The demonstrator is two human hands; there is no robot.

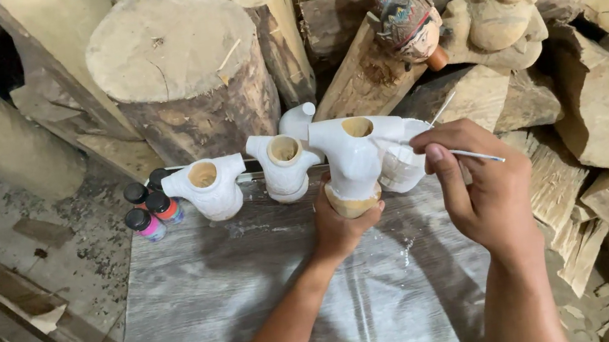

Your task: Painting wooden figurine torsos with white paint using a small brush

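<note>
My left hand [344, 225] grips the bare wooden base of a white-painted wooden torso [354, 157] and holds it upright over the grey board [261, 312]. My right hand [477, 182] pinches a thin white brush [469, 153], its tip against the torso's right shoulder. Two more white torsos [210, 188] [285, 166] with hollow necks stand on the board to the left. A small white cup [403, 169] sits just behind the held torso, partly hidden by it.
Three small paint bottles [151, 210] with black caps stand at the board's left edge. A thick log stump [183, 69] and split timber lie behind. A painted puppet head [402, 18] and an unpainted carved figure [507, 3] rest on logs at the back right.
</note>
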